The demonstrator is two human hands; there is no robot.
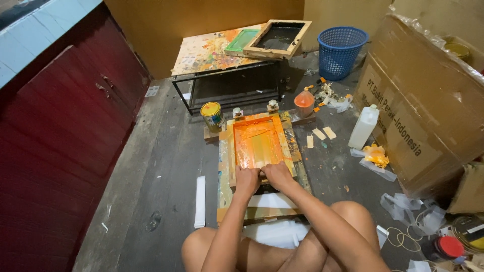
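Note:
A wooden printing frame [283, 137] coated in wet orange ink lies flat on a paint-stained board [222, 166] on the floor in front of me. My left hand [246, 179] and my right hand [276, 175] sit side by side at the frame's near edge, fingers curled down over something there; a tool under them is hidden, so what they grip is unclear. White sheets [272, 201] lie under the board's near end, by my bare knees.
A small yellow-lidded tin [212, 115] stands left of the frame, a white bottle [364, 126] to the right. A blue basket [341, 50], a low table [212, 53] with two more frames, a large cardboard box [428, 100] and plastic scraps surround the spot.

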